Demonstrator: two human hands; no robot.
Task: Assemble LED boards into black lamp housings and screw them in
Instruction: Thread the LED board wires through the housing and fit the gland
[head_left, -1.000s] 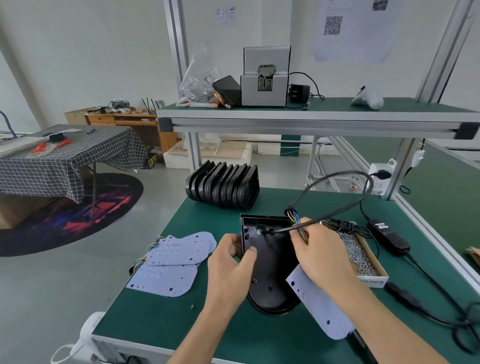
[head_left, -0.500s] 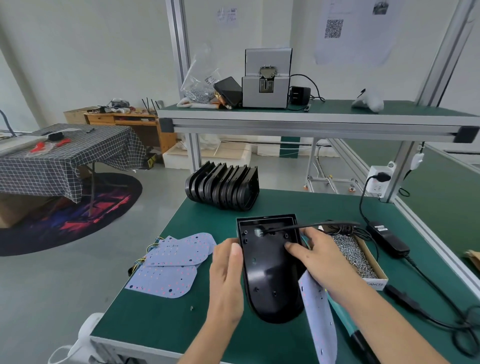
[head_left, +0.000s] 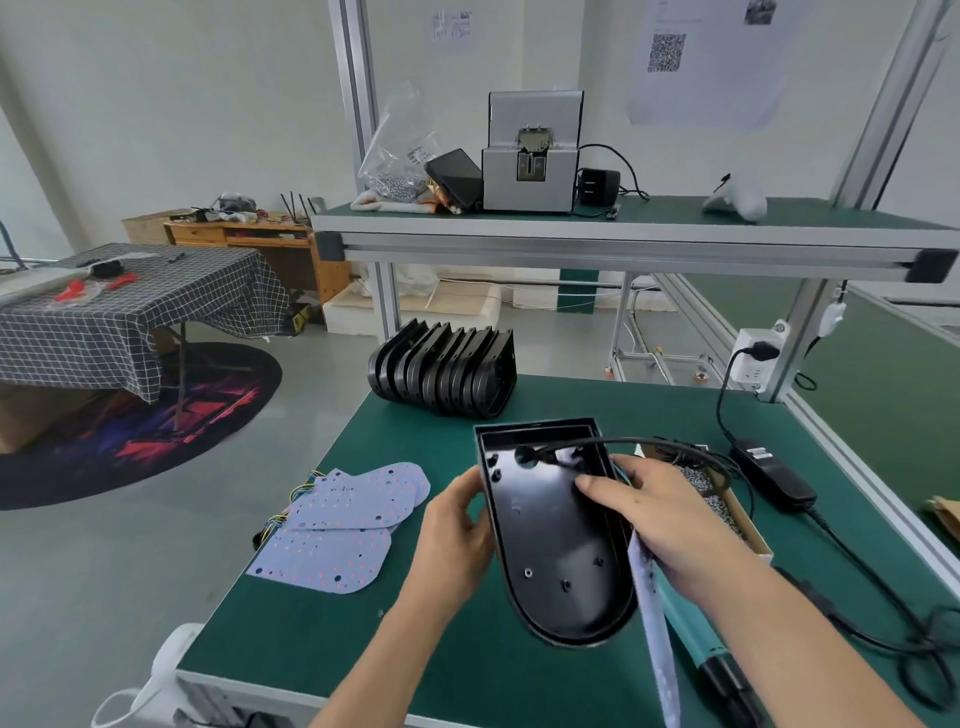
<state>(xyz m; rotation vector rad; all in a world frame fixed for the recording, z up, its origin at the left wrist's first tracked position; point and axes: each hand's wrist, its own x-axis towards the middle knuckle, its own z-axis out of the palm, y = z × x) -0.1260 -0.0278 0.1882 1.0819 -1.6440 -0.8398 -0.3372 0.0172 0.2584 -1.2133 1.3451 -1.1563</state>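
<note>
1. Housing (head_left: 556, 530) sits open side up near the middle of the bench's near edge. Long axis runs from the near edge away from you: square end far, rounded end near and tipped slightly toward the right edge.
2. Your left hand (head_left: 452, 530) grips the housing's left wall, fingers curled round it, thumb on the rim.
3. Your right hand (head_left: 660, 514) lies across the right wall, fingertips reaching into the cavity near the square end. Fingers look loosely curled; the LED board (head_left: 655, 639) hangs edge-on from under that palm, so I judge it pinched there, though the grip itself is hidden.
4. Key relation: board hangs just right of the housing, outside the wall, long axis roughly parallel to the housing's. Right hand is the nearer one.
5. A black cable (head_left: 639, 442) enters the square end through a hole.
6. Next move, by my judgement: swing the board left and lay it flat, rounded end to rounded end.
</note>
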